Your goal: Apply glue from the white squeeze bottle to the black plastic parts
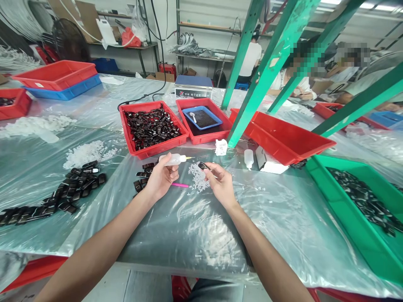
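In my left hand point(162, 178) is a white squeeze bottle point(174, 159) with a thin yellowish needle tip, lying sideways and pointing right. My right hand point(221, 182) pinches a small glossy black plastic part point(204, 166) between thumb and fingers, a short gap from the tip. Beneath and between the hands lies a scatter of tiny white pieces point(198, 178). A pink stick point(180, 185) rests on the table beside my left hand. Several more black parts point(140, 184) lie to the left of that hand, some of them hidden behind it.
A red tray of black parts point(154, 150) and a red tray holding a blue tray point(209, 136) stand behind. Green posts point(252, 90) rise at right of centre. A green bin point(330, 209) is at right. Black parts point(72, 184) lie at left. People sit beyond the posts.
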